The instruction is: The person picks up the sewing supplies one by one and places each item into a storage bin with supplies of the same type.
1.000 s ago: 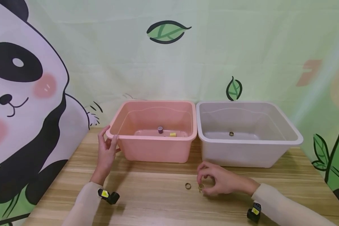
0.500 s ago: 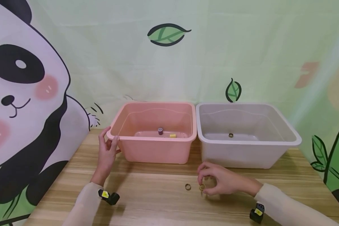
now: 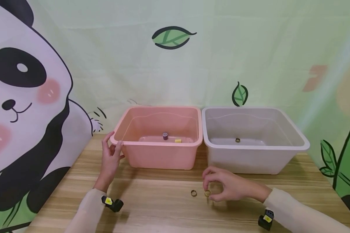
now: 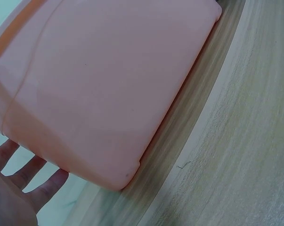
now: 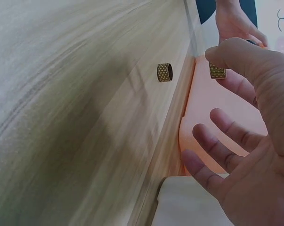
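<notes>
My right hand [image 3: 228, 186] pinches a gold ring [image 5: 217, 71] between thumb and index finger, raised over the table; its other fingers are spread. The ring's outside has a dotted pattern. A second gold ring [image 3: 193, 193] stands on the table just left of that hand, with the same dots. My left hand [image 3: 110, 160] grips the front left corner of the pink tub [image 3: 160, 157], thumb at the rim and fingers along the outer side. In the left wrist view, fingertips [image 4: 57, 181] touch the tub's wall.
To the right of the pink tub stands a grey-white tub [image 3: 248, 160], rims nearly touching, with a gold ring [image 3: 237, 140] inside. The pink tub holds a purple-grey cylinder [image 3: 165, 136] and a yellow one [image 3: 178, 140]. A panda-print cloth [image 3: 175, 74] hangs behind the wooden table [image 3: 151, 204].
The head view has tilted slightly, so the scene sits a little lower. The right hand keeps its pinch on the ring almost in place. The left hand stays on the pink tub.
</notes>
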The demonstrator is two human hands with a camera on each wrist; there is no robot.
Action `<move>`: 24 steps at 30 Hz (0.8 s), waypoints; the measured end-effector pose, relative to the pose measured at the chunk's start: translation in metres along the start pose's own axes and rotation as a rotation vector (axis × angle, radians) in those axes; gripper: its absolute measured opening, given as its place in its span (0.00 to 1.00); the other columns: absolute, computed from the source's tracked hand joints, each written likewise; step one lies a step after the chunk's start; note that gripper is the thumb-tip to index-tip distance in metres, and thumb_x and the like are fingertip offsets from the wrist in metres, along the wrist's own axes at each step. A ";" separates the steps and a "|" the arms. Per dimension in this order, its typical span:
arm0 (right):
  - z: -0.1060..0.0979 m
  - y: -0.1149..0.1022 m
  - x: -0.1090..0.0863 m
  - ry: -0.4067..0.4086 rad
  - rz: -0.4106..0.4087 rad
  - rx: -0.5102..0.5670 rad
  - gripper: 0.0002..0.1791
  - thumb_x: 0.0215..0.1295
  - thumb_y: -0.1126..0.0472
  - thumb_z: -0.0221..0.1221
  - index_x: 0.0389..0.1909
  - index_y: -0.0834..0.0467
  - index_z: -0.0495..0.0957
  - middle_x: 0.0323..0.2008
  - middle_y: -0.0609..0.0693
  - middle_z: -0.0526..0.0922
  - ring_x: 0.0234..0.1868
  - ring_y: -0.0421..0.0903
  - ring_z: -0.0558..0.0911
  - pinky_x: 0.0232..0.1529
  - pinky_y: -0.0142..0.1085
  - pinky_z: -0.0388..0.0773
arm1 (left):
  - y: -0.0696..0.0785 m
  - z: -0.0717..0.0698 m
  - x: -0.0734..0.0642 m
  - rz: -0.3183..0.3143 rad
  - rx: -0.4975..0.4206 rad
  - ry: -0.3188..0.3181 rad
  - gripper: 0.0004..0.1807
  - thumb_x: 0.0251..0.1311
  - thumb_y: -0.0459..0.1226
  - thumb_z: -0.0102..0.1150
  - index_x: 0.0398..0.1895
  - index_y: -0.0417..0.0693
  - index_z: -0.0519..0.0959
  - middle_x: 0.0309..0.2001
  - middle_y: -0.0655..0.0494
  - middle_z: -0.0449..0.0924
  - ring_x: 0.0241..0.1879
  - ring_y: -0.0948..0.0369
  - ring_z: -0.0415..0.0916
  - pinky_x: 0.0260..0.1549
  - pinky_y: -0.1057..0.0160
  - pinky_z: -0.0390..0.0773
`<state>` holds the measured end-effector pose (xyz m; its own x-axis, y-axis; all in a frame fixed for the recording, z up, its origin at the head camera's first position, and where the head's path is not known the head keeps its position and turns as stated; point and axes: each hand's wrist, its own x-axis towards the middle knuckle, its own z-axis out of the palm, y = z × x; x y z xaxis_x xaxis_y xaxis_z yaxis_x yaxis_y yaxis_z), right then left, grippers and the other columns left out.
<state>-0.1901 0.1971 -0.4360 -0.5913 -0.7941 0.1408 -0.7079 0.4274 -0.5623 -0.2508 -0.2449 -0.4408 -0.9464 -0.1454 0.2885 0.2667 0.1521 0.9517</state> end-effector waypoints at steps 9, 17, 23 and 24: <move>-0.005 -0.008 0.000 -0.003 -0.001 0.004 0.15 0.56 0.60 0.73 0.40 0.42 0.80 0.57 0.43 0.73 0.58 0.44 0.75 0.63 0.48 0.75 | 0.001 0.000 -0.001 -0.013 0.019 0.006 0.33 0.78 0.50 0.49 0.79 0.69 0.48 0.78 0.54 0.59 0.70 0.50 0.67 0.48 0.62 0.83; -0.016 -0.017 0.000 -0.018 0.016 0.029 0.14 0.58 0.60 0.73 0.40 0.43 0.81 0.56 0.41 0.74 0.58 0.43 0.75 0.63 0.48 0.74 | 0.001 0.001 -0.001 -0.003 0.030 0.001 0.33 0.78 0.51 0.48 0.79 0.70 0.48 0.79 0.53 0.58 0.71 0.48 0.66 0.50 0.60 0.83; -0.026 -0.024 0.002 -0.016 -0.016 0.085 0.14 0.59 0.60 0.73 0.41 0.42 0.81 0.55 0.42 0.75 0.55 0.42 0.77 0.60 0.47 0.78 | 0.001 0.001 -0.001 -0.005 0.016 0.009 0.32 0.78 0.49 0.49 0.79 0.68 0.49 0.78 0.52 0.59 0.70 0.49 0.67 0.48 0.62 0.83; -0.028 -0.025 0.002 -0.015 -0.021 0.094 0.14 0.59 0.60 0.73 0.41 0.42 0.81 0.54 0.42 0.75 0.55 0.42 0.77 0.59 0.47 0.78 | 0.001 0.001 -0.001 -0.004 0.013 0.009 0.32 0.78 0.49 0.49 0.79 0.68 0.49 0.78 0.52 0.59 0.70 0.49 0.67 0.48 0.63 0.83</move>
<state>-0.1841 0.1965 -0.3990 -0.5705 -0.8090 0.1419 -0.6805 0.3689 -0.6331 -0.2502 -0.2441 -0.4404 -0.9458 -0.1552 0.2853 0.2601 0.1644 0.9515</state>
